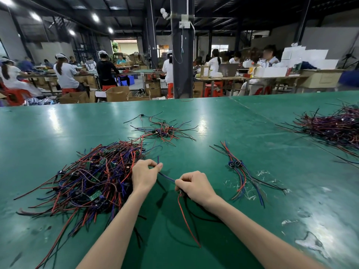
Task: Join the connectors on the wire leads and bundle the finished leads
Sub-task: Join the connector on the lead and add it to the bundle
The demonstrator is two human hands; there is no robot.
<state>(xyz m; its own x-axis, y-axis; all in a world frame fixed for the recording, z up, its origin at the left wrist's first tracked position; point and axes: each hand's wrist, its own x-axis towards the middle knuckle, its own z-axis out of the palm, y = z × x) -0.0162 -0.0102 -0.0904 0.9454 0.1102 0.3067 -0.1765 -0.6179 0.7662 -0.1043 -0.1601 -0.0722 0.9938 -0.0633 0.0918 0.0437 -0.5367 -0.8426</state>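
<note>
On the green table (58, 129) lie a lead pile (87, 181), far cluster (163, 131), small bundle (237, 166), right heap (334, 129).

Green table (213, 121): surface glossy, reflecting the ceiling lights (95, 17); worn white patches (310, 241) on its near right part. Behind the far edge a dark pillar (182, 65) stands upright, carrying a white socket box (184, 24) and, above it to the left, a white camera (164, 13). Beyond: rows of benches with seated people, several in white caps, one in a pale shirt (65, 72), one in a black top (105, 68). Red stools (212, 89) under the benches. Open cardboard boxes (117, 94) on the floor left of the pillar; a blue crate (131, 79) behind them. Right of the pillar, a laptop (227, 69) on a bench; white boxes (308, 57) stacked further right. Bright doorway (127, 46) at the far back
</note>
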